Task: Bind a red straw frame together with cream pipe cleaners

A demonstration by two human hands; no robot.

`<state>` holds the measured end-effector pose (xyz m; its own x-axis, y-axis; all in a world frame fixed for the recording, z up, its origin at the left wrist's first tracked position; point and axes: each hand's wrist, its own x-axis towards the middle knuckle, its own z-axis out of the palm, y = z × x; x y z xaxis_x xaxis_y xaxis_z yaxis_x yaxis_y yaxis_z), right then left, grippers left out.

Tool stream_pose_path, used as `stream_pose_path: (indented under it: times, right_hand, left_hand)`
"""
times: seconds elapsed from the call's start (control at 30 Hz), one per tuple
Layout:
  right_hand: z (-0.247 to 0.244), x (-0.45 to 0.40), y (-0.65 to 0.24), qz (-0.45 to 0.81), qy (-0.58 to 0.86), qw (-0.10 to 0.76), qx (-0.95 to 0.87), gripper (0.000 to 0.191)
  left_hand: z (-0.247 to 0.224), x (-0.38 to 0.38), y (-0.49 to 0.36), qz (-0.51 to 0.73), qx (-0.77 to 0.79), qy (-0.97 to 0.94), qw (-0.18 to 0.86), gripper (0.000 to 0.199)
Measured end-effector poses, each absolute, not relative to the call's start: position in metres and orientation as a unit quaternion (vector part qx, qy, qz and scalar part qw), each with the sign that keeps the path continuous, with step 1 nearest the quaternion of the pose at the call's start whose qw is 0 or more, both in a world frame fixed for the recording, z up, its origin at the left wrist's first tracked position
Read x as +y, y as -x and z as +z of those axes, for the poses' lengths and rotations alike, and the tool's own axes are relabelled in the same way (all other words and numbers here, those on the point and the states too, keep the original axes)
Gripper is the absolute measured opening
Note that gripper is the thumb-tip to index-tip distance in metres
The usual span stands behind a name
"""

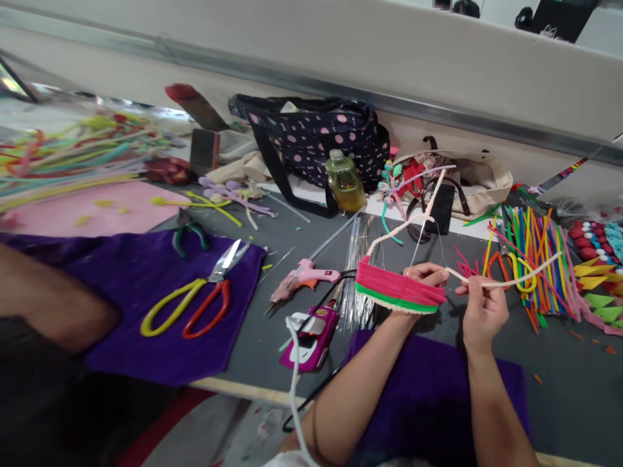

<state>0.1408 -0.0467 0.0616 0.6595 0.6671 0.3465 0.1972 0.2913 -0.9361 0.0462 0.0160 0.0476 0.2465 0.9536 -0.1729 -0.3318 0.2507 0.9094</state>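
A small pipe-cleaner craft point(399, 285) hangs in front of my left wrist, its rows running pink, green and white. From its left corner a fuzzy white stem point(394, 237) rises to a branching top, and thin wires run down from there. My left hand point(424, 275) is closed behind the craft, fingertips pinched where a thin wire comes down; what exactly they grip is partly hidden. Between thumb and fingers, my right hand point(485, 314) pinches a loose white pipe cleaner point(530, 277), whose left end reaches my left fingertips.
Left of my arms lie a pink glue gun point(304, 279), a magenta device point(311, 340) with cords, and scissors point(209, 285) on purple cloth point(243, 324). Coloured pipe cleaners point(540, 259) are bundled at right. Behind stand a bottle point(344, 181) and a dotted bag point(311, 139). Another person's arm point(48, 295) rests left.
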Motion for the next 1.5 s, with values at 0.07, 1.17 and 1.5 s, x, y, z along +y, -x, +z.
stream_pose_path:
  times: [0.07, 1.17, 1.5]
  right_hand:
    - [0.059, -0.049, -0.143, 0.143, 0.569, 0.704, -0.401, 0.011]
    - [0.060, -0.044, -0.164, 0.307, 0.567, 0.606, -0.466, 0.031]
    - [0.063, -0.037, -0.172, 0.400, 0.552, 0.649, -0.338, 0.043]
  left_hand:
    - [0.047, 0.015, -0.047, 0.447, 0.396, -0.401, 0.695, 0.029]
    - [0.049, 0.013, -0.040, 0.400, 0.308, -0.686, 0.523, 0.026]
    - [0.040, 0.012, -0.043, 0.284, 0.250, -0.638, 0.670, 0.025]
